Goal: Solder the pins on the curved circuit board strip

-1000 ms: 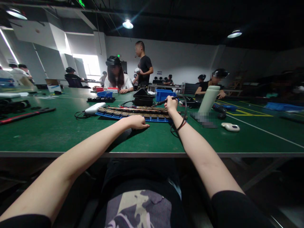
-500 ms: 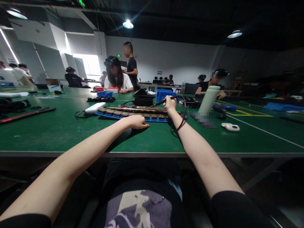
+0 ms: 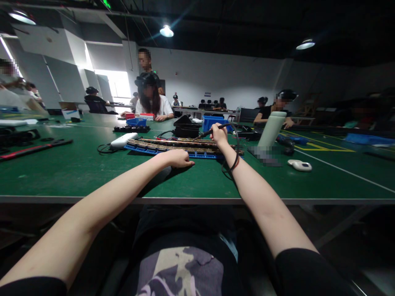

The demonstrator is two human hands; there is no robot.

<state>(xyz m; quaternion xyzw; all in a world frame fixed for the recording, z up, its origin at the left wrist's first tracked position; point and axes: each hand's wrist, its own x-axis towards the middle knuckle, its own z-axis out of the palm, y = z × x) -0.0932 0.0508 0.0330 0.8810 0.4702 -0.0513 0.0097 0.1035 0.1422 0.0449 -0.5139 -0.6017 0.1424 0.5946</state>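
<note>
My right hand (image 3: 219,133) grips a soldering iron (image 3: 205,134) like a pen, with the tip pointing left and down over a long blue rack (image 3: 202,155). From the iron's rear end a black cable loops over my right forearm. Thin copper-coloured strips and dark parts lie lengthwise along the rack; the spot under the tip is too small to make out. My left hand (image 3: 180,158) rests curled in front of the rack, fingers folded and thumb towards the right. Nothing shows in it, though its palm side is hidden.
Behind the rack stand a black device (image 3: 185,127) and a blue bin (image 3: 212,122). A white block with a cable (image 3: 124,140) lies left. On the right are a pale green bottle (image 3: 271,129) and a small white case (image 3: 299,165). A co-worker (image 3: 154,100) sits opposite.
My right hand has shifted slightly left with the soldering iron. My left hand stays in place. In the background a standing person has moved left.
</note>
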